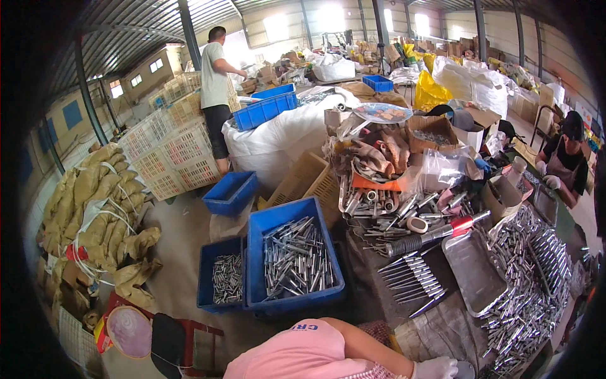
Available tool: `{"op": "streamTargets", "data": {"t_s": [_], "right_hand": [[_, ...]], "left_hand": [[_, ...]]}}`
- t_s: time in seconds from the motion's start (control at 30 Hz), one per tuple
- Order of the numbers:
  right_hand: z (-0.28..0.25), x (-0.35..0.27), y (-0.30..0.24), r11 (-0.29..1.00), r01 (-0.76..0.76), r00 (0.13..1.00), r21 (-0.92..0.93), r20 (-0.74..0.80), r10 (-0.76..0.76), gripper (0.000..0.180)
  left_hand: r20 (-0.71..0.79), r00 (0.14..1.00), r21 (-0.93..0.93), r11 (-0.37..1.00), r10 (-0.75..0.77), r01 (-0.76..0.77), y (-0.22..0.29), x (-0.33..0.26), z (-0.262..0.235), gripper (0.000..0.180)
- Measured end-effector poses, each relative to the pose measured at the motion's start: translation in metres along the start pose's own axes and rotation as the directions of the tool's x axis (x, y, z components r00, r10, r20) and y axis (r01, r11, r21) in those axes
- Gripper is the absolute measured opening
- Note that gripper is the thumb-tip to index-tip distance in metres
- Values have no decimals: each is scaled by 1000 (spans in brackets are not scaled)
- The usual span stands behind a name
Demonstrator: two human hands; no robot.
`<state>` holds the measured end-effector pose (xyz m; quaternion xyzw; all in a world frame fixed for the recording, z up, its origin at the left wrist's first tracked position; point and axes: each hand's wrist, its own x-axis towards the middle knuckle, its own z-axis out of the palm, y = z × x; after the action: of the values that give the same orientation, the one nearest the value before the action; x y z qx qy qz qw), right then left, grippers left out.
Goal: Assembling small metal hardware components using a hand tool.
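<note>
My left hand [435, 368], in a white glove, reaches across at the lower edge. Its fingers look curled; what they hold, if anything, is hidden. A grey rounded thing [466, 369] touches the fingertips, cut off by the frame. My right hand is out of sight. Close by, grey cloth [439, 335] covers part of the bench. Beyond it several slim metal rods with thicker sleeves [420, 278] lie in a row. An empty metal tray [473, 271] sits beside a big heap of metal anchor bolts [514, 284]. A long tool with a red collar [459, 225] lies behind.
Left of the bench, a large blue crate [297, 306] and a smaller one [216, 308] hold metal parts. A red stool [196, 335] and stacked brown sacks [95, 196] stand left. One person [216, 79] stands behind; another [562, 164] works at the right.
</note>
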<state>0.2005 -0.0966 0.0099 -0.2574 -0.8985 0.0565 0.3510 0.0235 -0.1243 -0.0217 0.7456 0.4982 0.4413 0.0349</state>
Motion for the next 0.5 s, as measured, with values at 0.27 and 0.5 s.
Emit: {"op": "streamTargets", "data": {"t_s": [0.27, 0.5], "right_hand": [[4, -4, 4, 1000, -8, 1000, 3, -8, 8, 16], [10, -12, 13, 1000, -6, 1000, 1, -14, 6, 18]], "left_hand": [[-6, 1000, 5, 1000, 2, -2, -1, -1, 1, 17], [-18, 1000, -16, 1000, -2, 2, -1, -1, 2, 16]]}}
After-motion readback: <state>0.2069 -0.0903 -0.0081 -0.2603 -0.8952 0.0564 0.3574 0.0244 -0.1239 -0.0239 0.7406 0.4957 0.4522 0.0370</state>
